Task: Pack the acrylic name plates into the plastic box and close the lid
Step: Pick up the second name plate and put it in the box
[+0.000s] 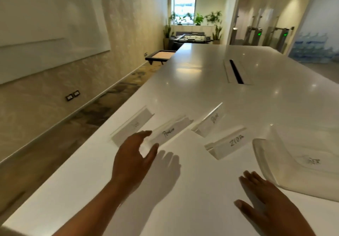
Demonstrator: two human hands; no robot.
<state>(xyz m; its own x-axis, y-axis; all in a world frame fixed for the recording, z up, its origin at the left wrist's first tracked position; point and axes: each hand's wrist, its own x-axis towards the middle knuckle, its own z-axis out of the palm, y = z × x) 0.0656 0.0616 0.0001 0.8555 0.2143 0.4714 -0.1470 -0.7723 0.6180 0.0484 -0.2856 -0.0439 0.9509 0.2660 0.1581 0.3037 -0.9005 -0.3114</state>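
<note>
Packing barely begun. Left hand [134, 153] spread, empty, nearing "Penguin" name plate [169, 131] just ahead; three more beyond. Right hand [264, 199] flat, empty, beside clear plastic box [266, 162] holding one plate. Next: pinch, lift.

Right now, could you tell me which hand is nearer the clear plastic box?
Right. The right hand lies just beside the box, near its front corner; the left hand is further away, by the name plates.
</note>
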